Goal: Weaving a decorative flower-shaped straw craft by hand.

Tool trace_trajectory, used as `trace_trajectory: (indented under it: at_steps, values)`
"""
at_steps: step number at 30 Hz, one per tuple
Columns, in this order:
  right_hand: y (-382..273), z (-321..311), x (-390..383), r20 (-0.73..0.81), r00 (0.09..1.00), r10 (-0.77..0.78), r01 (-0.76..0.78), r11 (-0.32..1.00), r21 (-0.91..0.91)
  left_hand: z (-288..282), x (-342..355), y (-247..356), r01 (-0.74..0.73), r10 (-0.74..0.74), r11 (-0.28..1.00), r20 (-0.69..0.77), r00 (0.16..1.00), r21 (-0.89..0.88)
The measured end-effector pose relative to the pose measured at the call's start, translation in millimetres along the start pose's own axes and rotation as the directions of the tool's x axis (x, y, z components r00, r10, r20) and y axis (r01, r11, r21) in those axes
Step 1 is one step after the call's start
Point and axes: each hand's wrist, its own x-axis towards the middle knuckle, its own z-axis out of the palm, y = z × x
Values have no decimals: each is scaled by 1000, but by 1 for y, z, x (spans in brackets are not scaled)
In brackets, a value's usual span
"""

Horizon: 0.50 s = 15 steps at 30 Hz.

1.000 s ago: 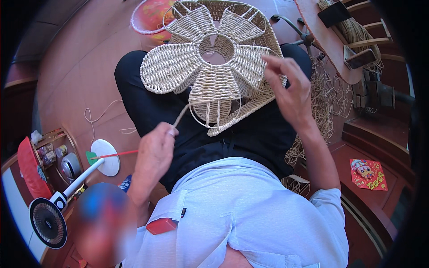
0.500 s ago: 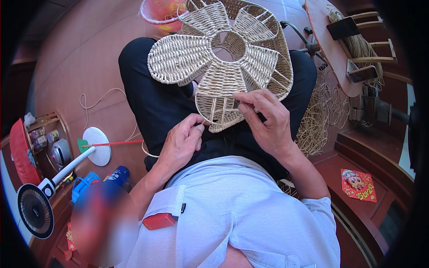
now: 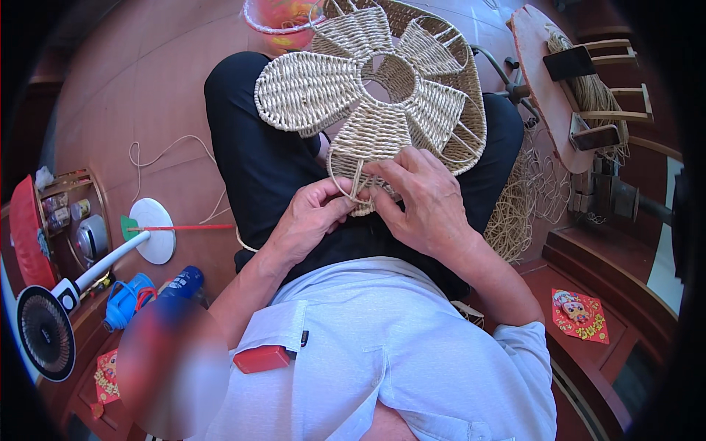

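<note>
Pinching at the thin, pale curved rim [image 3: 332, 169] of a beige, partly open woven petal [image 3: 373, 132], the left hand [image 3: 303, 220] is just beside the right hand [image 3: 428, 197] near the frame's centre. The right fingers bend against beige upright cord strands [image 3: 358, 175]; whether they grip one is hidden. The beige, flower-shaped woven piece [image 3: 312, 90] lies upper centre, over black-trousered legs [image 3: 239, 125]. Good work here likely needs a steady rim, even tension and tightly packed rows.
</note>
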Motion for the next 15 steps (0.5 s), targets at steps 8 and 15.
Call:
trace_trajectory:
  at_steps: [8, 15]
  values:
    - [6, 2, 9, 36, 979, -198, 199, 980, -25, -1, 0, -4, -46, 49, 998, -72, 996, 43]
    - [-24, -22, -29, 31, 954, -297, 297, 955, 4, -5, -8, 0, -53, 54, 997, -22, 998, 52]
